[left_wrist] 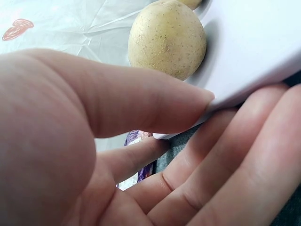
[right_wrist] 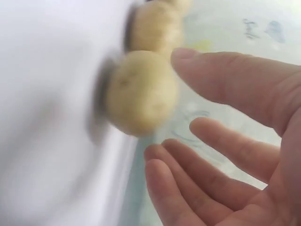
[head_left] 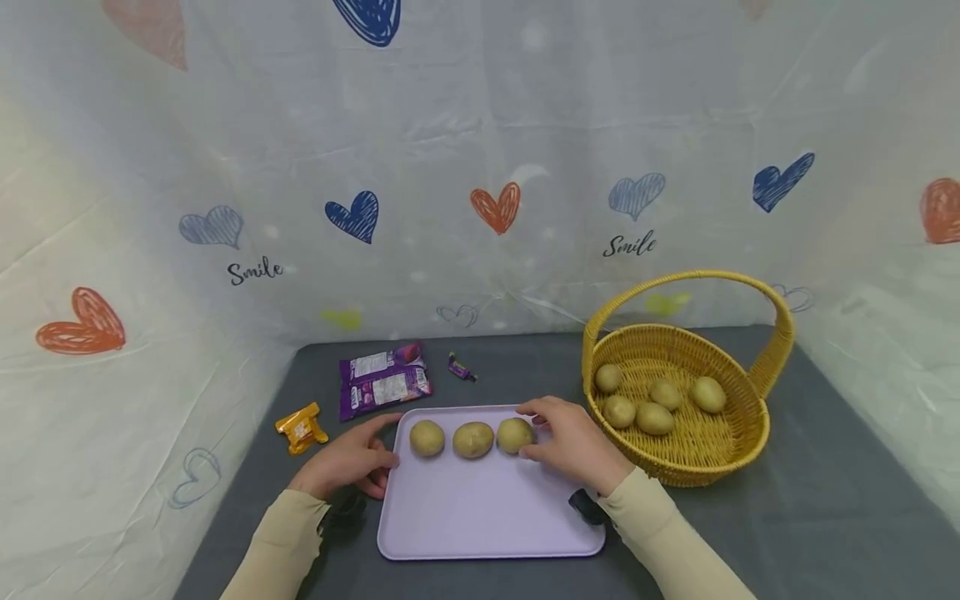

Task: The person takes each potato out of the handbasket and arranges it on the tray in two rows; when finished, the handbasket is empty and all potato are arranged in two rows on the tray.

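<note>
Pinching the left edge of a pale lilac, rectangular tray (head_left: 487, 512) with rounded corners, the left hand (head_left: 348, 460) steadies it on a dark grey tabletop (head_left: 817, 492). Thumb and fingers of the right hand (head_left: 570, 440) are spread beside the rightmost of three smooth, yellow-brown potatoes (head_left: 473, 440), which sit in a row along the tray's far side; whether the thumb touches that potato I cannot tell.

From the left wrist, the thumb shows on top of the tray's rim with fingers tucked underneath, a detail the head view hides. From the right wrist, blurred, the fingers stand apart from the nearest potato, and the other two line up behind it.

Only the head view takes in the yellow woven basket (head_left: 690, 475) with a tall arched handle, right of the tray, holding five more potatoes. Beyond the tray's far left corner lies a shiny purple packet (head_left: 384, 379), with a small purple wrapped sweet (head_left: 461, 367) to its right and an orange wrapped snack (head_left: 302, 428) near the left hand. Their print is too small to read. Behind, a white curtain (head_left: 450, 125) printed with hearts reads "Smile" twice.
</note>
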The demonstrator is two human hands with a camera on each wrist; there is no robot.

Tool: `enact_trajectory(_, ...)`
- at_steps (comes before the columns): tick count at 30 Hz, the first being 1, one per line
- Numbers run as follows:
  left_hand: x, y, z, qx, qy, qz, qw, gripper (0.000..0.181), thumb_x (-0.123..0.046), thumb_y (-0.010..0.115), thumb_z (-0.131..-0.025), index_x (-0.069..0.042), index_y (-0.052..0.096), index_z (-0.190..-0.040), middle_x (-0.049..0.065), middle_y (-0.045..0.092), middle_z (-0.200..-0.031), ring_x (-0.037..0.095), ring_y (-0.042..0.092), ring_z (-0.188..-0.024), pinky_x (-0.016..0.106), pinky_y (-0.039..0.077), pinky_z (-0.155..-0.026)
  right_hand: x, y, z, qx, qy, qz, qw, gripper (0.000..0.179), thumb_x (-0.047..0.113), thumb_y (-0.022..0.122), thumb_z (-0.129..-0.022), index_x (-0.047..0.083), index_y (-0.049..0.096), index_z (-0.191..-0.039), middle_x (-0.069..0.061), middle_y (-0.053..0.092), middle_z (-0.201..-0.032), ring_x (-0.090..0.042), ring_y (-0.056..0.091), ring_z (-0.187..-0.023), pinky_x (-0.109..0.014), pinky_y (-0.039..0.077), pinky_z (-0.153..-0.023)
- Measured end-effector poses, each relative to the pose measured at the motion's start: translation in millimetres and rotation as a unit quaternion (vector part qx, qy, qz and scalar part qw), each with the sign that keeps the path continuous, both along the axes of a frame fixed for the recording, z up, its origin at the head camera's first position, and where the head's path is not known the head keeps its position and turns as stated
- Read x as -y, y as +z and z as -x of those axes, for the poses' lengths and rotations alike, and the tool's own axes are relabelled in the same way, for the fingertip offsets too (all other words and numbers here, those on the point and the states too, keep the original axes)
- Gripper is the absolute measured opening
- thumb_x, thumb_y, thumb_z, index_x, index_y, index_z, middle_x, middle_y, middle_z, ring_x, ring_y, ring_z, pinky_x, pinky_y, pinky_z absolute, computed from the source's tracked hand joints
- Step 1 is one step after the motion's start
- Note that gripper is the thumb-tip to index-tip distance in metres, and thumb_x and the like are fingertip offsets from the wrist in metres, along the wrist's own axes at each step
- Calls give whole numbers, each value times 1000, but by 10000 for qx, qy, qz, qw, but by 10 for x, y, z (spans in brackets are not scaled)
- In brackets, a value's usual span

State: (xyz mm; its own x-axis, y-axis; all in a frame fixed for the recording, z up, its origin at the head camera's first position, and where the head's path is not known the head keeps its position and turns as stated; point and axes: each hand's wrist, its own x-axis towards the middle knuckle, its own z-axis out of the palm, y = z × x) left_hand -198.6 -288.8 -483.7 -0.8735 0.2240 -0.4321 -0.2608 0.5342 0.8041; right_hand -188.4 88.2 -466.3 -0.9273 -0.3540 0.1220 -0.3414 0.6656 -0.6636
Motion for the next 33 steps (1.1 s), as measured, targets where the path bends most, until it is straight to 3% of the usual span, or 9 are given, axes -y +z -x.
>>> enact_trajectory(7, 23, -7, -9, 4, -38, 2, 10000, 84, -16, 77, -97, -15, 32, -169, 14, 64, -88, 23, 67, -64, 44, 69, -65, -557, 319, -218, -543, 1, -80, 9985, 43, 17, 88, -90, 13, 75, -131, -4, 76, -124, -25, 75, -110, -43, 65, -94)
enact_trajectory(13, 22, 16, -5, 1, -60, 12, 10000, 85, -16, 76, -98, -14, 30, -169, 15, 63, -88, 23, 67, -66, 43, 69, -66, -1337, 483, -226, -801, -420, -432, 9950, 41, 15, 85, -93, 7, 74, -132, -14, 77, -126, -34, 77, -107, -50, 67, -90)
enact_trajectory(18, -6, -12, 10, -9, -157, 3, 9999, 86, -16, 76, -98, -12, 29, -170, 14, 63, -87, 23, 67, -66, 44, 69, -66, -1918, 428, -144, -622, -840, -1015, 9893, 51, 13, 84, -93, 2, 68, -140, -23, 72, -135, -42, 75, -110, -57, 65, -90)
enact_trajectory(21, 6, -20, 9, -17, -167, -12, 9999, 86, -16, 76, -98, -11, 29, -169, 13, 63, -87, 22, 67, -66, 44, 69, -66, -2101, 371, -53, -440, -938, -1290, 9862, 57, 13, 83, -93, -2, 64, -144, -29, 67, -140, -49, 71, -116, -62, 62, -92)
enact_trajectory(26, 7, -23, -11, -10, -181, -28, 9998, 85, -16, 76, -98, -11, 29, -169, 13, 63, -87, 22, 67, -66, 44, 69, -66, -2205, 284, 60, -300, -1006, -1560, 9822, 60, 14, 82, -94, -5, 61, -146, -33, 63, -145, -57, 59, -131, -71, 54, -103)
enact_trajectory(33, 9, -24, 5, 15, -139, -9, 9999, 86, -17, 77, -98, -12, 30, -169, 13, 64, -86, 22, 68, -66, 45, 70, -66, -2242, 148, 182, -357, -1010, -1752, 9787, 61, 10, 82, -92, -12, 59, -144, -38, 62, -141, -58, 61, -126, -68, 56, -99)
